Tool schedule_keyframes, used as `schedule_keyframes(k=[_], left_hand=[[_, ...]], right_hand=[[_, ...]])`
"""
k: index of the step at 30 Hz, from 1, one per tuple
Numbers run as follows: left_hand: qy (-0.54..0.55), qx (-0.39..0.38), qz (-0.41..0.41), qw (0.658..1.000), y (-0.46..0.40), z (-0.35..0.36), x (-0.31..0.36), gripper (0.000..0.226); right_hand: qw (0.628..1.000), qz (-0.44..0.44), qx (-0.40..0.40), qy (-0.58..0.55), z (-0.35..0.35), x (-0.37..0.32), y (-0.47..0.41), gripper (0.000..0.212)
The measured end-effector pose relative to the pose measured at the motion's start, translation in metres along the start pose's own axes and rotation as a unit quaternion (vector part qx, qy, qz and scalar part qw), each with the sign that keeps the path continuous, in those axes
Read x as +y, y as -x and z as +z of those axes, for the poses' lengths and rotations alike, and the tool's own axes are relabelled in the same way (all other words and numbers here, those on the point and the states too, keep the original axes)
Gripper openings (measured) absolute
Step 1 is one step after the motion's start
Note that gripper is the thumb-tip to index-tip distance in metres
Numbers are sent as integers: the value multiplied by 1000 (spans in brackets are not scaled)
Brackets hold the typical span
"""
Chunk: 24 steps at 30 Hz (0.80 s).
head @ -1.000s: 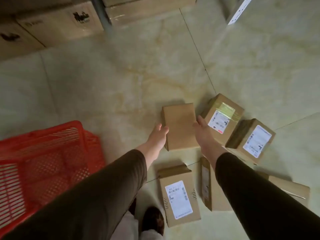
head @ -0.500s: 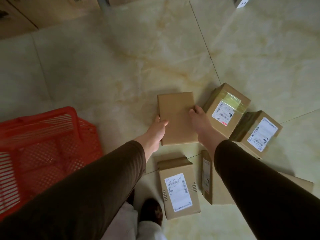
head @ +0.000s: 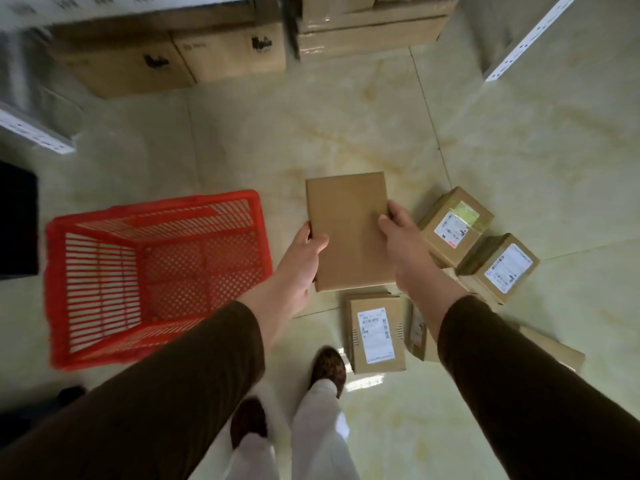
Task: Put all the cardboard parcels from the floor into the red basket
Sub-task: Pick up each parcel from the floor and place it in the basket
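A plain flat cardboard parcel [head: 349, 223] is held above the floor, my left hand [head: 300, 263] gripping its left edge and my right hand [head: 403, 244] its right edge. The red basket [head: 156, 209] stands on the floor to the left of it, with nothing visible inside. Several labelled parcels lie on the floor at the right: one with yellow tape [head: 453, 225], one beside it [head: 502, 268], one below the held parcel [head: 375, 336], and others partly hidden by my right arm [head: 417, 332].
Large cardboard boxes [head: 180, 60] are stacked along the far side. White shelf rails stand at the far right [head: 526, 43] and at the left [head: 31, 133]. A dark object [head: 17, 220] sits left of the basket. My feet [head: 327, 367] are near the lower parcels.
Both hands have lifted the plain parcel off the floor. The view has pulled back and upward, so the whole basket and the far boxes now show.
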<state>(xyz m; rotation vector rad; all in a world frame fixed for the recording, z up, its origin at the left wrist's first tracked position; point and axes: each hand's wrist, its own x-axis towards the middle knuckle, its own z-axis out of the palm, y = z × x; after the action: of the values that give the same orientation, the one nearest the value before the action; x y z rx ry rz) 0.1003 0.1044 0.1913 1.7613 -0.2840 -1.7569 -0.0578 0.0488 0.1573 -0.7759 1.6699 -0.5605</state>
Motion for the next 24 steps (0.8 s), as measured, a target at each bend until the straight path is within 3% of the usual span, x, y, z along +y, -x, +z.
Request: schedule_keyframes(k=[3,6,10,15,20,24], left_hand=[[3,13,10,1000,40,-42,0,33],[10,27,6,1000,71,-91,-9,41],[0,58,0,998,95,-152,-21,28],[-4,77,-11,997,98,-217,-40,50],[-4,73,-9,997,99,-274,-46,47],[2,96,-56,994,89,-324,-60,52]], right_hand=[[999,-16,-29,2,28,-6,42,50],[998,-7,-63,9,66,-4,86,57],[994,-12,-105,16,117,1,129,55],[987,22,-159,23,174,12,151,51],[983,50,-174,34,232,19,166,54],[985,58,-154,56,282,25,173,56]])
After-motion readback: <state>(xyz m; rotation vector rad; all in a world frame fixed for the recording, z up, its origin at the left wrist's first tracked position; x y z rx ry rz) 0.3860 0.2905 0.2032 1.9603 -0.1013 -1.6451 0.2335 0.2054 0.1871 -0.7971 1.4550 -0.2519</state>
